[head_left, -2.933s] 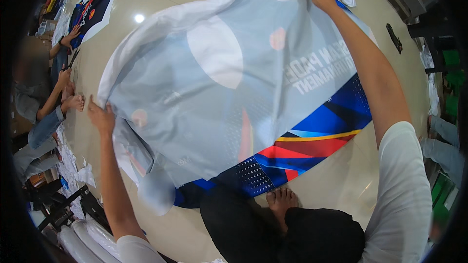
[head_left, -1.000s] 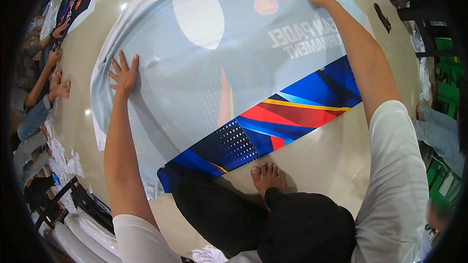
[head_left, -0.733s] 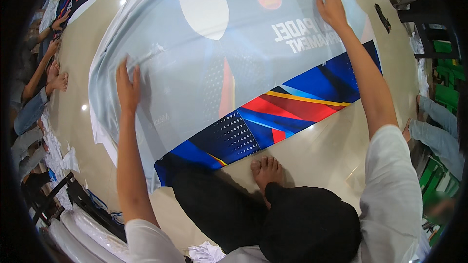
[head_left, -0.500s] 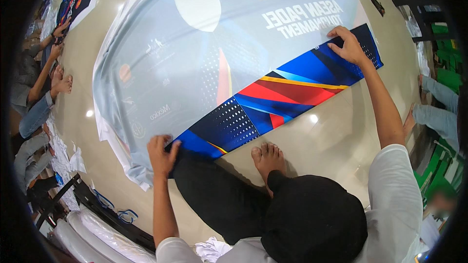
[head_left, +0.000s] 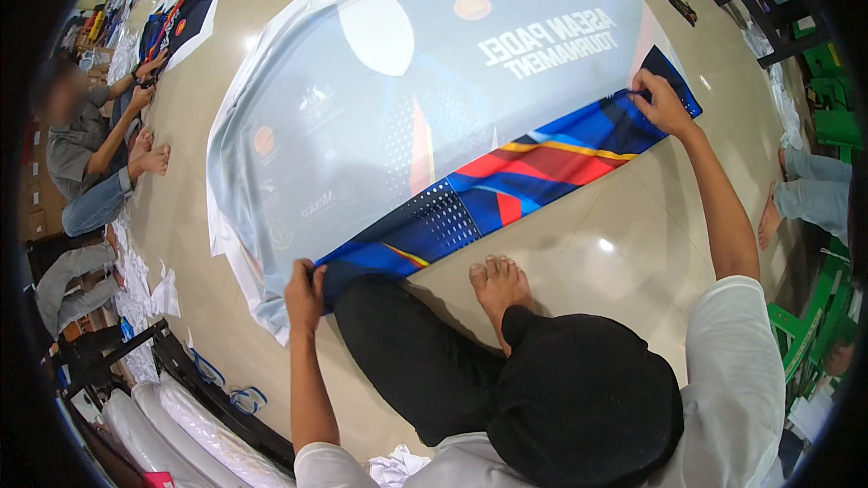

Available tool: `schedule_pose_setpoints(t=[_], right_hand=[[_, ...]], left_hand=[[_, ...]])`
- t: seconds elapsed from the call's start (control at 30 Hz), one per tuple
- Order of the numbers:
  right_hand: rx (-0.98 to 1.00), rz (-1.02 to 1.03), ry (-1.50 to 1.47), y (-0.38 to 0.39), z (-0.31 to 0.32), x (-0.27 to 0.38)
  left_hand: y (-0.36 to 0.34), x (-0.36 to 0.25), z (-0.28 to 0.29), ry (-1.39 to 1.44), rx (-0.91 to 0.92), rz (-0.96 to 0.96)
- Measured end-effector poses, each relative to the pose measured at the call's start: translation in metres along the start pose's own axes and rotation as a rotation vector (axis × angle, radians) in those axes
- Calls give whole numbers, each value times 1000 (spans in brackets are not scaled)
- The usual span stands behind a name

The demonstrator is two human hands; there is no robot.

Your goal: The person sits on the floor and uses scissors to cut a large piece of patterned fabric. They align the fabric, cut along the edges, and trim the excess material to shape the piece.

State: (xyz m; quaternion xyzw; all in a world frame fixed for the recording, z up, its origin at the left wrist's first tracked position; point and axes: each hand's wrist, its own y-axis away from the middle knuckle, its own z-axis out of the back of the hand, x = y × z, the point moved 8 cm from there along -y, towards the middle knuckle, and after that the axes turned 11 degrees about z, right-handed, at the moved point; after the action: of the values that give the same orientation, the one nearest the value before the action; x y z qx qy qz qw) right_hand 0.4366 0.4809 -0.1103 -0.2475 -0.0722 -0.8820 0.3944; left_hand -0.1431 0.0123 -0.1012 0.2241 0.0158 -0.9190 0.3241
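A large sheet of printed fabric (head_left: 298,108) lies on the floor, its pale grey reverse side up, with mirrored white lettering showing through. Along the near edge, a folded-over strip (head_left: 542,165) shows the bright blue, red and yellow face, with slight wrinkles. At the strip's left end my left hand (head_left: 306,294) pinches its upper edge, beside my bent knee in black trousers (head_left: 398,352). Toward the right end, my right hand (head_left: 665,104) grips the same upper edge between thumb and fingers. The fingertips of both hands are partly hidden.
My bare foot (head_left: 502,287) rests on the tiled floor below the strip. Another person (head_left: 86,140) sits at the left near dark printed fabric (head_left: 185,18). Plastic-wrapped rolls (head_left: 194,434) and blue-strapped slippers (head_left: 246,399) are at lower left. Green stools (head_left: 809,321) stand at right.
Both hands have gone from resting with fingers spread on the strip to pinching its upper edge. The strip has become wrinkled and narrower toward the right. The whole view has shifted slightly.
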Motion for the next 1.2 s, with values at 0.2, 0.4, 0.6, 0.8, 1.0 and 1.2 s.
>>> schedule_pose_setpoints(t=[0.2,0.4,0.6,0.8,1.0,1.2], right_hand=[[-66,21,-27,-51,12,-27],[-20,-63,46,-108,-3,-54],[40,-108,-4,-129,-23,-75],[9,-110,-41,-135,-30,-95],[14,-128,-40,-140,-34,-98],[13,-97,-37,-142,-34,-104]], left_hand=[[-111,-32,11,-103,-35,-103],[-189,-31,-11,-62,26,-71],[-203,-19,-18,-103,63,-93],[-208,-10,-21,-89,142,-35],[-214,-10,-19,-84,131,-29],[-220,-8,-24,-62,167,-24]])
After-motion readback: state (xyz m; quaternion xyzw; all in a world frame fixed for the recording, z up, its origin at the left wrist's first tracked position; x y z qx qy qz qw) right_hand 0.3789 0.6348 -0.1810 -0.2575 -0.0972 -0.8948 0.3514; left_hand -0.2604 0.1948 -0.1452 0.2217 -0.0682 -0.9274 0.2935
